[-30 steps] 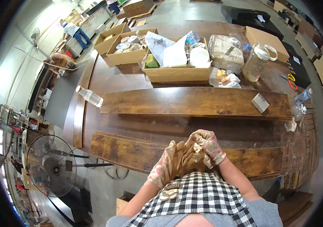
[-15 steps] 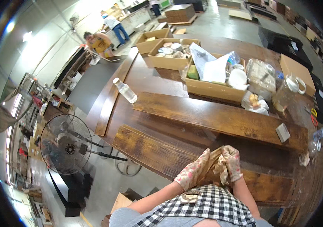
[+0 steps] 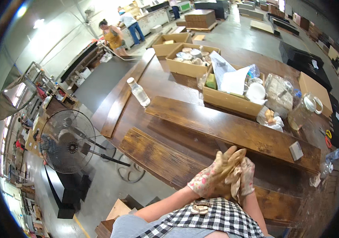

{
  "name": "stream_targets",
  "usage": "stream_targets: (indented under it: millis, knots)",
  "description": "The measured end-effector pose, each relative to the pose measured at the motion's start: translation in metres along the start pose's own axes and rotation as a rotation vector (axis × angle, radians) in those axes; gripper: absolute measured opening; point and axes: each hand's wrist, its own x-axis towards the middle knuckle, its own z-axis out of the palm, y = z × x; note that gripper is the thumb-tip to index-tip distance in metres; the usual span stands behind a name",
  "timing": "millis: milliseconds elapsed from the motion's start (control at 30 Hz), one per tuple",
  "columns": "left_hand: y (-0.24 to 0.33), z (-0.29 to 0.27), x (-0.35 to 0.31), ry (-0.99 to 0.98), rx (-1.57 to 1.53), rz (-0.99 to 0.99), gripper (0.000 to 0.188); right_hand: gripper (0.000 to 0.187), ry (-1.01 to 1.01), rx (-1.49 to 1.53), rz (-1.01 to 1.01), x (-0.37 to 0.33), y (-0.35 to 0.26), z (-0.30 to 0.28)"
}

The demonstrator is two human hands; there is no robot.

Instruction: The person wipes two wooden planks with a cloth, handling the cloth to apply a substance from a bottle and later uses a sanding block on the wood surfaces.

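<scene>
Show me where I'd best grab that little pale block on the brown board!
Probably pinch the pale block by its long sides, from above: it's longer than wide, seems to lie flat on the brown board, with nothing on top.

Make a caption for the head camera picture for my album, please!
Gloved left hand and right hand close together at a table with brown boards, a fan standing to the left.
</scene>
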Motion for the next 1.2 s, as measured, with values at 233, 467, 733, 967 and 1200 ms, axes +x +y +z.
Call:
stream_targets:
  millis: [233, 467, 733, 967, 1200]
  knots:
    - [-0.006, 0.006, -0.004, 0.035, 0.111, 0.026, 0.035, 0.022, -0.273, 0.143, 0.097, 0.007, -0.018, 0.007]
    - [0.011, 0.044, -0.023, -0.055, -0.551, -0.022, 0.039, 0.008, -0.114, 0.257, 0.053, 0.013, 0.004, 0.010]
    - [0.001, 0.019, -0.081, -0.026, -3.185, -0.511, 0.049, 0.014, 0.245, 0.545, 0.083, 0.026, -0.015, -0.052]
    - [-0.014, 0.026, -0.072, 0.495, -3.608, -0.513, 0.073, 0.016, -0.107, 0.263, -0.040, 0.005, -0.021, -0.033]
    - [-0.010, 0.047, -0.070, 0.430, -3.345, -0.564, 0.049, 0.007, 0.102, 0.254, 0.101, -0.014, -0.004, -0.042]
